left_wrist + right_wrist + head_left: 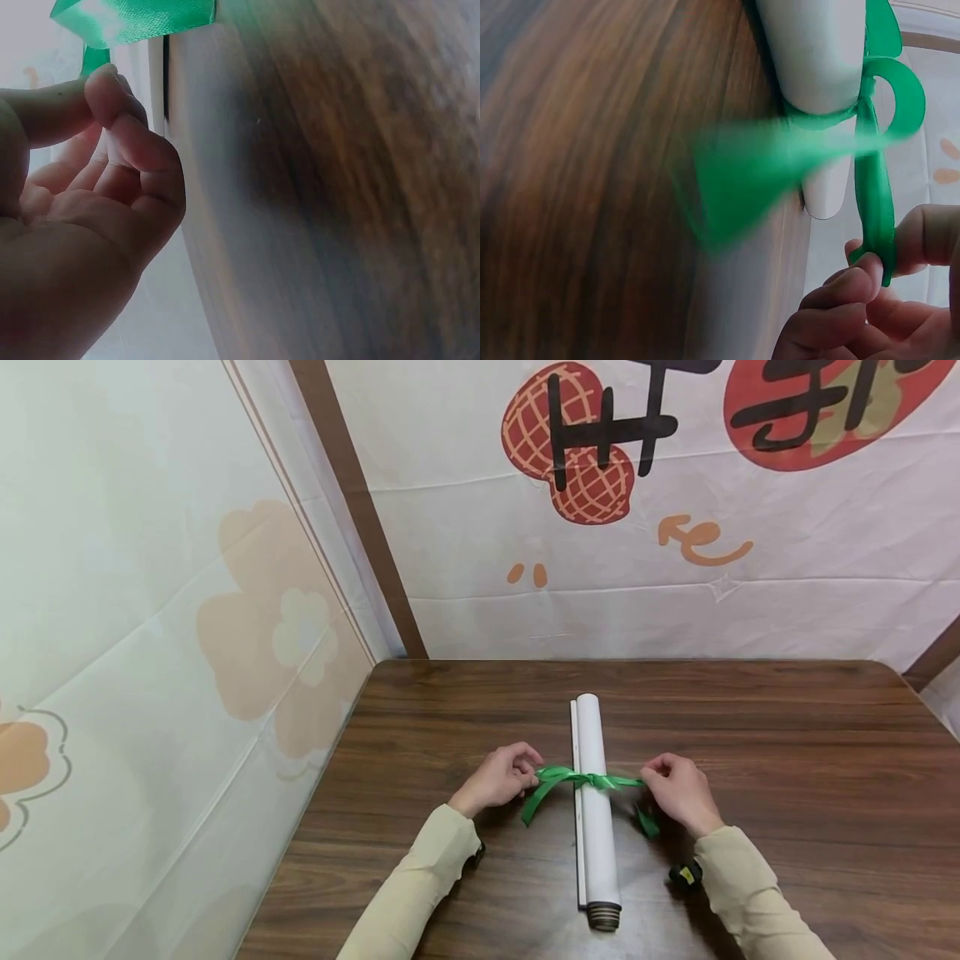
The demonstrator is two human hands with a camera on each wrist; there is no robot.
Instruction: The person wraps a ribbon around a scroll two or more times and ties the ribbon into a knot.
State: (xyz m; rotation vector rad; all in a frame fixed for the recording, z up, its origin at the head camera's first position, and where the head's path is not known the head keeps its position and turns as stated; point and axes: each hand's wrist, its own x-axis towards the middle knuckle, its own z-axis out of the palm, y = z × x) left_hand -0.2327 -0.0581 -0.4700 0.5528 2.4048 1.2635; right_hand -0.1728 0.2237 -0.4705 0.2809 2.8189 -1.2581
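Observation:
A white rolled-up scroll lies lengthwise on the table, with a flat white strip along its left side and a dark ringed end toward me. Green ribbon is tied around its middle. On the left, my left hand pinches a part of the ribbon between thumb and index finger; a tail hangs down beside it. Opposite, my right hand pinches another stretch, drawn out straight from the knot. In the right wrist view a ribbon loop curves by the knot, and a loose ribbon end hangs blurred before the scroll.
The brown wood-grain table reaches back to a printed cloth wall. Another cloth wall runs along the left edge. A small black device with a yellow mark sits at my right wrist.

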